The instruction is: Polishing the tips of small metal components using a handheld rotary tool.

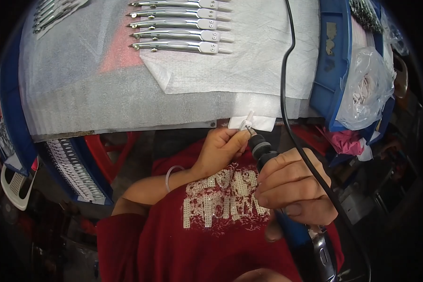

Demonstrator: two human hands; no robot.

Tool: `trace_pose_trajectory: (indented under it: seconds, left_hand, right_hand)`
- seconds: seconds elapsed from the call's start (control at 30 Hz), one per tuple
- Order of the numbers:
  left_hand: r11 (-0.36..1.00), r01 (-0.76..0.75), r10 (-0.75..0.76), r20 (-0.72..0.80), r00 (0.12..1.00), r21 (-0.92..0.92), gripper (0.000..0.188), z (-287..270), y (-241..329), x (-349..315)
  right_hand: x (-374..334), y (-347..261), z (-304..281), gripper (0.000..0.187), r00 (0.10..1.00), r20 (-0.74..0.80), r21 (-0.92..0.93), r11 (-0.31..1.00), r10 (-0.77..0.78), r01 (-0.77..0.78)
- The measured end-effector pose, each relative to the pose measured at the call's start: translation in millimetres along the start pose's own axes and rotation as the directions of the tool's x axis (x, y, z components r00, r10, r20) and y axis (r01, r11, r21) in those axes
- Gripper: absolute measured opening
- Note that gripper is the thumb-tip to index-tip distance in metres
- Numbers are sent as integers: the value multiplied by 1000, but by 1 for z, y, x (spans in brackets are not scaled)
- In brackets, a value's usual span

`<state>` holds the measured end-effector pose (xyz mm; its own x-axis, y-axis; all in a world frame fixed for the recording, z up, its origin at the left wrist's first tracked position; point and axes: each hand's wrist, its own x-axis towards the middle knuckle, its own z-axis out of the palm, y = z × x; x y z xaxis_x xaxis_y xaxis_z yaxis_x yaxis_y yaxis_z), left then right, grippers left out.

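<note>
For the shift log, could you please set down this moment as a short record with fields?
left hand: left hand pinches a small white plastic part at the bench edge
right hand: right hand grips a corded rotary tool, its tip at the white part
cord: black cable runs up across the bench
bench: grey foam sheet with a white cloth on it
on the cloth: row of silver metal pieces, laid side by side
right side: blue crate and a clear plastic bag
</note>
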<state>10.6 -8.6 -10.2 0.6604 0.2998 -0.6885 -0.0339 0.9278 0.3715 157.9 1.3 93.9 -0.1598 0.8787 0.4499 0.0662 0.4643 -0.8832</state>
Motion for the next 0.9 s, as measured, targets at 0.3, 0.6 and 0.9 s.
trace_pose_trajectory:
  seconds: [0.3, 0.6, 0.9]
  left_hand:
    - [1000, -23, 23, 18, 1000, 2, 30, 0, 3, 0]
    - [1000, 5, -6, 42, 999, 25, 20, 1, 7, 0]
    - [1000, 12, -12, 13, 1000, 11, 21, 0, 8, -1]
  right_hand:
    - [-5, -8, -14, 54, 994, 95, 0, 999, 45, -45]
    - [-16, -6, -10, 45, 998, -65, 47, 998, -25, 28]
    - [-8, -6, -16, 56, 998, 56, 31, 999, 43, -45]
